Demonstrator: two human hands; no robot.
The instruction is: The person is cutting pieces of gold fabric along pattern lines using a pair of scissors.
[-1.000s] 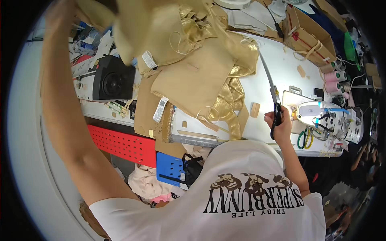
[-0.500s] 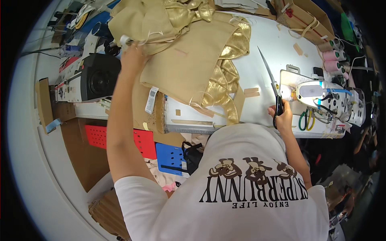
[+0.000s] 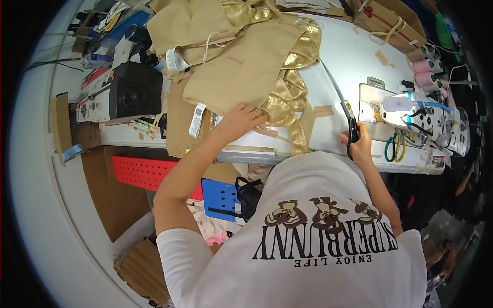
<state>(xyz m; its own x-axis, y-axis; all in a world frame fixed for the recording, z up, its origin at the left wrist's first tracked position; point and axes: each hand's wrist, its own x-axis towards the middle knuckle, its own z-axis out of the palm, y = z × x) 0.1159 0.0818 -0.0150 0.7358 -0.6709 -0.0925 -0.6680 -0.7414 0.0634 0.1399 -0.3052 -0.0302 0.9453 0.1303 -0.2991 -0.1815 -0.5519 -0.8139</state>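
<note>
A tan garment (image 3: 236, 77) with a shiny gold ruffle (image 3: 292, 87) lies across the white table. At its near edge my left hand (image 3: 240, 122) has its fingers bent together, pinching a thin pale cord (image 3: 266, 122). Beside that hand a white care label (image 3: 196, 120) hangs from the cloth. My right hand (image 3: 360, 145) grips long black-handled scissors (image 3: 354, 128). Their blades point away toward the gold ruffle, apart from the cloth my left hand touches. Further off, more tan cloth (image 3: 190, 25) is heaped, with another white label (image 3: 176, 60).
At the right stands a white sewing machine (image 3: 423, 115), with small green-and-yellow-handled scissors (image 3: 394, 148) near it. Pink thread cones (image 3: 425, 72) and a cardboard box (image 3: 393, 23) sit behind. A black-and-white machine (image 3: 131, 92) is at the left. A metal ruler (image 3: 251, 158) lines the table's front edge.
My left hand has left the far-left labelled cloth and come nearer and right, to the cord at the garment's near edge. The heaped cloth has settled. The scissors stay in my right hand.
</note>
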